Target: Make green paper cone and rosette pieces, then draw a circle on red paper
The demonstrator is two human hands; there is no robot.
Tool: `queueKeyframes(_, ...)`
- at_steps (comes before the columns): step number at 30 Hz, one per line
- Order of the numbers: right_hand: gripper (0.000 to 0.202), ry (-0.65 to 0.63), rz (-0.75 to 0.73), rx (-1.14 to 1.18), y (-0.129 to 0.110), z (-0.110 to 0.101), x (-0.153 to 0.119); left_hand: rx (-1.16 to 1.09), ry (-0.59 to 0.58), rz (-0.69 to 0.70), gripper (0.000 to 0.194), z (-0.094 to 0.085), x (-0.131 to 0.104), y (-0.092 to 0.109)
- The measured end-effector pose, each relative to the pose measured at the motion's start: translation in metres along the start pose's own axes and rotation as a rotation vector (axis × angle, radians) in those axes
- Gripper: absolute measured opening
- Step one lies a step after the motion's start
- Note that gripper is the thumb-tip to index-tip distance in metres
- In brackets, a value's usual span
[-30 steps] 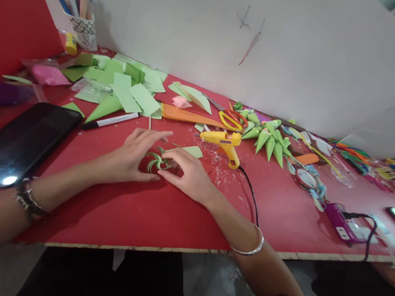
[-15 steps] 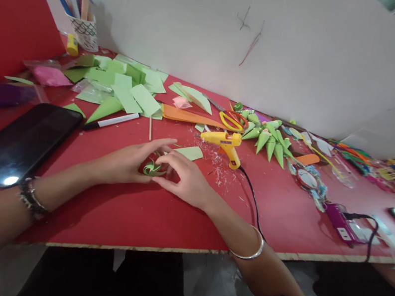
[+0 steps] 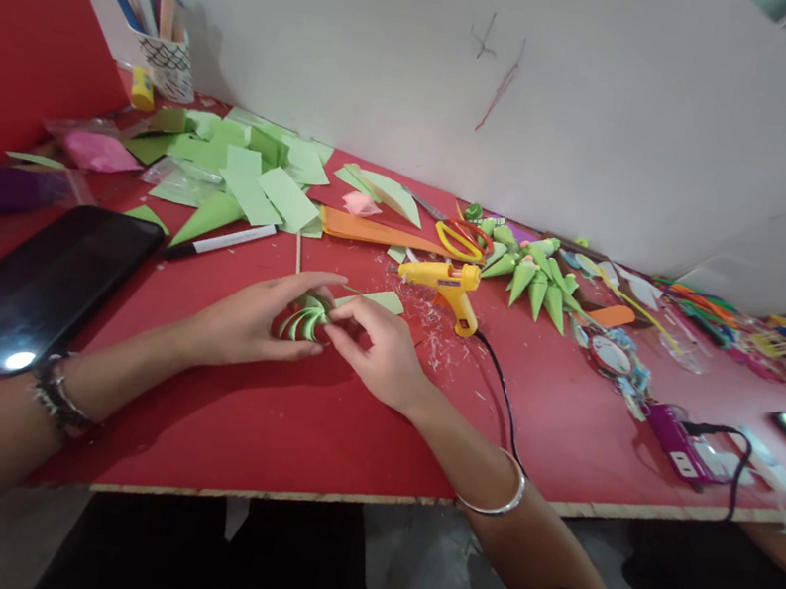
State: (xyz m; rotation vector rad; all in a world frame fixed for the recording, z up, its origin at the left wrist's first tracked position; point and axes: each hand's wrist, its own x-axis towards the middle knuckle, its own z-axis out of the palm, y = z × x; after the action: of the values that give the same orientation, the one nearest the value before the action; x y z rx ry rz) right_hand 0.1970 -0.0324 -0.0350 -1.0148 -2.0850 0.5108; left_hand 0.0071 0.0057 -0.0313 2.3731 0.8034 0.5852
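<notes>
Between my two hands is a small light-green piece of paper cut into curled strips (image 3: 304, 322), its curls fanned toward me. My left hand (image 3: 250, 316) cups it, thumb below and fingers above and behind. With thumb and fingertips my right hand (image 3: 376, 347) pinches its right end. Part of the paper is hidden by the fingers. Just behind my right hand lies a flat light-green paper strip (image 3: 384, 301). A thin wooden stick (image 3: 299, 252) lies behind my left hand.
A yellow glue gun (image 3: 440, 280), its cord running to a purple power strip (image 3: 688, 447), lies right of my hands. Behind are scissors (image 3: 463, 238), green paper cones (image 3: 538, 279) and green paper pieces (image 3: 252, 186). A black phone (image 3: 40, 286) and a marker (image 3: 221, 241) lie left.
The curled paper has turned and spread, showing more of its strips. My right fingers have drawn together into a pinch on its right end; my left hand still cups it.
</notes>
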Motion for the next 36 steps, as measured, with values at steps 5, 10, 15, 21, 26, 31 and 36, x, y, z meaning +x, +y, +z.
queueKeyframes(5, 0.012, 0.010, -0.008, 0.016, -0.004, 0.001, -0.001, 0.090, 0.042, 0.035, 0.073, 0.002, 0.001, 0.003)
queueKeyframes(10, 0.013, -0.026, -0.021, -0.022, -0.005, 0.003, -0.002, 0.046, 0.059, 0.041, 0.064, 0.007, 0.002, 0.005)
queueKeyframes(15, 0.010, -0.038, -0.041, -0.024, -0.006, 0.003, -0.002, 0.014, 0.031, 0.016, 0.059, 0.008, 0.002, 0.008)
queueKeyframes(21, 0.020, -0.007, 0.063, 0.067, -0.007, 0.003, -0.003, -0.001, 0.015, -0.010, 0.036, 0.003, 0.004, 0.010)
queueKeyframes(26, 0.021, -0.031, 0.028, 0.061, -0.007, 0.002, -0.002, -0.072, 0.025, -0.010, 0.043, 0.000, 0.003, 0.012)
queueKeyframes(31, 0.008, -0.055, -0.078, 0.024, -0.006, 0.001, -0.002, -0.101, 0.002, -0.001, 0.054, 0.001, 0.000, 0.011)
queueKeyframes(36, 0.010, -0.059, -0.113, -0.031, -0.003, 0.001, -0.002, -0.110, 0.054, 0.024, 0.057, 0.003, 0.000, 0.009)
